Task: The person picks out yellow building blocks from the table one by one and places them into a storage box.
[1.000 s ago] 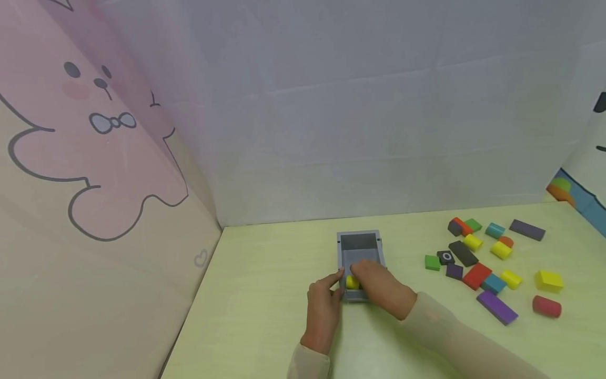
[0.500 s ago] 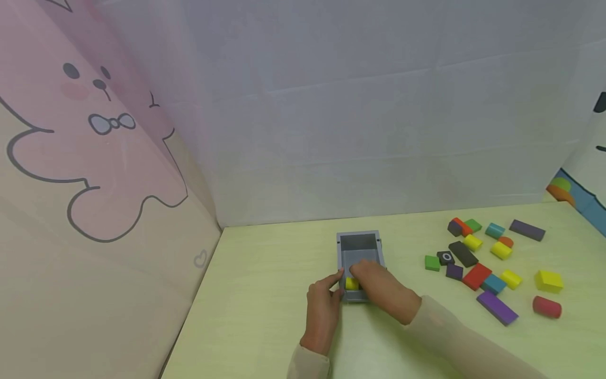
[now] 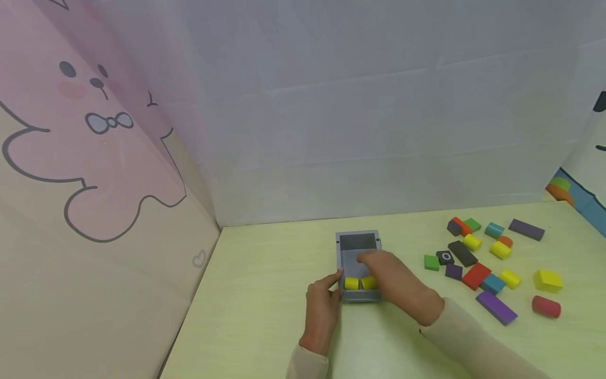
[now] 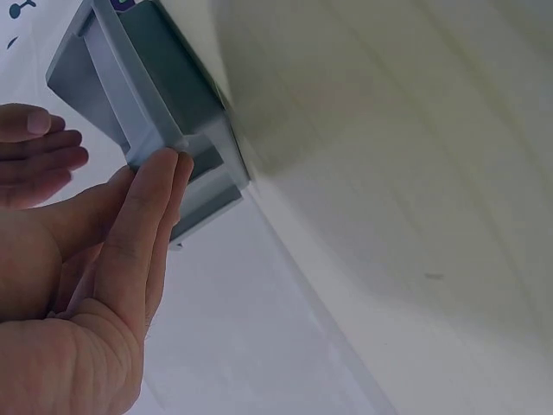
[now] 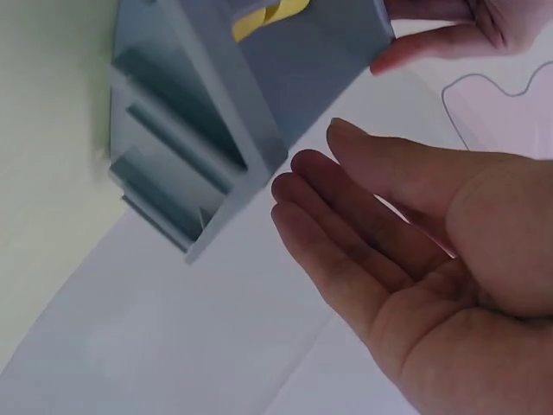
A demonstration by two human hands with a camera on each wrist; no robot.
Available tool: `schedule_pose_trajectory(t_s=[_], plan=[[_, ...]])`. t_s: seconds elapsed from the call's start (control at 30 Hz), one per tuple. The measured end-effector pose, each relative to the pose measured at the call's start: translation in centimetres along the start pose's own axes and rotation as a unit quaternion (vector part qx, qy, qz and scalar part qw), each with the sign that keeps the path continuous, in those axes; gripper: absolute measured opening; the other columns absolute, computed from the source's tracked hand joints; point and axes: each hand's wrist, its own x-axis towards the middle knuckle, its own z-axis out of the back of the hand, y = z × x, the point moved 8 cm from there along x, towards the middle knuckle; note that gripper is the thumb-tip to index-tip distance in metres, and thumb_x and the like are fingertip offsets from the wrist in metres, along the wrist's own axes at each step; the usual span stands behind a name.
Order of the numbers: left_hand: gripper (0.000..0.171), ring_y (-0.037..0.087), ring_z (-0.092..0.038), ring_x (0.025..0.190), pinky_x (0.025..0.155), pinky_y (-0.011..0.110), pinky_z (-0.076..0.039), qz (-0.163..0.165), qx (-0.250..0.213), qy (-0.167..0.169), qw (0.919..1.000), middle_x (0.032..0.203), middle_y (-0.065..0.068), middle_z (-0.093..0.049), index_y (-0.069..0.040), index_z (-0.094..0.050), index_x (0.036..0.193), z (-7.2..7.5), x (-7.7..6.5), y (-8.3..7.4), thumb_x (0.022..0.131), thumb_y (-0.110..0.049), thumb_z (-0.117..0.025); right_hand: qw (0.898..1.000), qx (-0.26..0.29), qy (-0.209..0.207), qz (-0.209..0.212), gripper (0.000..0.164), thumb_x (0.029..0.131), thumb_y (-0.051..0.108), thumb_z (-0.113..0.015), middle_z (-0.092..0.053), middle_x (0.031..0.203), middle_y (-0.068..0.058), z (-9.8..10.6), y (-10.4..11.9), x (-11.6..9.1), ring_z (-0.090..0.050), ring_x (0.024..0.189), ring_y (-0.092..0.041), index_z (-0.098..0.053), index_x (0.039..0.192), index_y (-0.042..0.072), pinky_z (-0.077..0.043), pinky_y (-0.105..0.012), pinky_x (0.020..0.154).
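A small grey open-topped box point(image 3: 362, 296) stands on the table, with two yellow cylinder blocks lying side by side at its near end, a left one point(image 3: 351, 283) and a right one point(image 3: 367, 283). My left hand point(image 3: 322, 310) touches the box's left side with fairly straight fingers, its fingertips right at the rim in the left wrist view. Over the box's right wall, my right hand point(image 3: 395, 279) partly covers the right cylinder. The right wrist view shows that hand's fingers point(image 5: 333, 251) relaxed, with nothing between them and the thumb.
Several loose blocks lie on the right of the pale yellow table point(image 3: 255, 295): a green square point(image 3: 431, 262), a red block point(image 3: 476, 276), a purple bar point(image 3: 496, 307), a red cylinder point(image 3: 546, 306) and more. A white sheet point(image 3: 322, 131) hangs behind the table.
My right hand has moved up and to the right from inside the box, uncovering the right yellow cylinder. My left hand stays at the box's left side.
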Motion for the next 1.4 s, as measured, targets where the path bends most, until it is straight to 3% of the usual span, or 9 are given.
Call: schedule_pose_trajectory(t_s=[0.1,0.37,0.57,0.9,1.2,1.4], plan=[[0.045,0.008,-0.056,0.054,0.046,0.022,-0.043,0.001,-0.001,0.001,1.0000,0.112,0.003,-0.061,-0.018,-0.062,0.114,0.0,0.0,0.0,0.075,0.004,-0.069,1.000,0.013,-0.006,-0.018,0.034,0.077,-0.014,-0.058,-0.060,0.106,-0.013,0.7,-0.8,-0.3,-0.054,0.099,-0.028,-0.057,0.108,-0.001,-0.046,-0.044,0.085],[0.046,0.009,-0.057,0.055,0.046,0.022,-0.043,0.000,-0.007,-0.004,1.0000,0.113,0.005,-0.061,-0.017,-0.062,0.115,0.0,-0.1,0.0,0.075,0.005,-0.068,0.998,0.035,-0.038,-0.044,0.034,0.073,-0.011,-0.066,-0.062,0.103,-0.013,2.7,-3.2,-0.4,-0.056,0.096,-0.029,-0.060,0.104,0.001,-0.048,-0.045,0.081],[0.047,0.008,-0.057,0.056,0.048,0.022,-0.044,-0.007,-0.014,-0.008,0.9998,0.112,0.004,-0.061,-0.017,-0.062,0.114,0.1,-0.1,0.1,0.074,0.007,-0.068,0.994,0.045,-0.031,-0.095,0.032,0.077,-0.008,-0.064,-0.061,0.107,-0.016,3.5,-5.9,-0.7,-0.054,0.100,-0.033,-0.059,0.107,0.001,-0.046,-0.049,0.083],[0.050,0.007,-0.057,0.057,0.048,0.022,-0.044,0.000,-0.020,-0.002,0.9998,0.113,0.001,-0.061,-0.024,-0.062,0.114,0.0,0.0,0.2,0.075,0.006,-0.068,0.991,0.021,-0.039,-0.126,0.033,0.078,-0.006,-0.064,-0.058,0.108,-0.023,4.7,-10.5,-2.5,-0.051,0.099,-0.040,-0.055,0.110,-0.003,-0.045,-0.054,0.081],[0.050,0.007,-0.057,0.056,0.047,0.021,-0.043,0.000,-0.016,-0.004,0.9999,0.112,0.003,-0.061,-0.024,-0.062,0.114,0.0,-0.1,0.2,0.075,0.005,-0.068,0.987,0.029,-0.081,-0.136,0.033,0.076,-0.010,-0.063,-0.058,0.101,-0.027,5.2,-14.3,-4.4,-0.052,0.089,-0.040,-0.054,0.107,-0.007,-0.046,-0.053,0.073],[0.049,0.006,-0.058,0.060,0.049,0.021,-0.044,-0.003,-0.019,-0.005,0.9998,0.113,0.004,-0.061,-0.022,-0.062,0.115,0.1,-0.2,0.0,0.075,0.005,-0.068,0.980,0.015,-0.057,-0.192,0.031,0.078,-0.007,-0.061,-0.056,0.101,-0.031,4.7,-17.1,-5.4,-0.053,0.082,-0.041,-0.053,0.108,-0.010,-0.047,-0.054,0.069]])
